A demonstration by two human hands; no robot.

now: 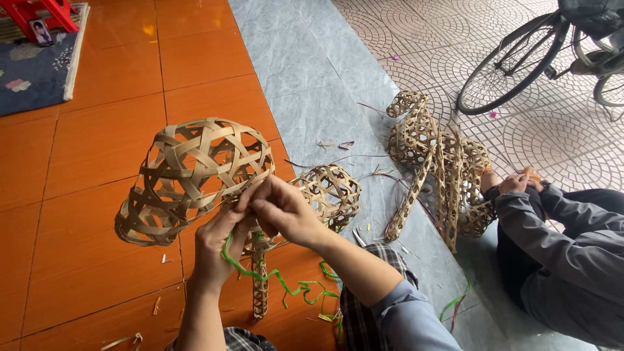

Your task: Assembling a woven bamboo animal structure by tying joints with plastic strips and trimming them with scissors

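Observation:
I hold a woven bamboo piece [188, 175] shaped like an open-weave dome on a thin woven stalk, raised over the orange tiled floor. My left hand [221, 244] grips it from below where the dome meets the stalk. My right hand [279, 211] pinches the same joint from the right, fingers closed on the weave and on a green plastic strip [273, 279] that curls down from there. The stalk [259, 286] hangs down between my forearms. A second small woven dome [331, 192] sits just behind my right hand.
Another person sits at the right, hands [517, 183] on a stack of woven bamboo pieces [442, 169]. Bamboo scraps litter the grey marble strip [312, 78]. A bicycle wheel [513, 62] stands at the top right; a blue rug [36, 71] and red stool [39, 13] lie top left.

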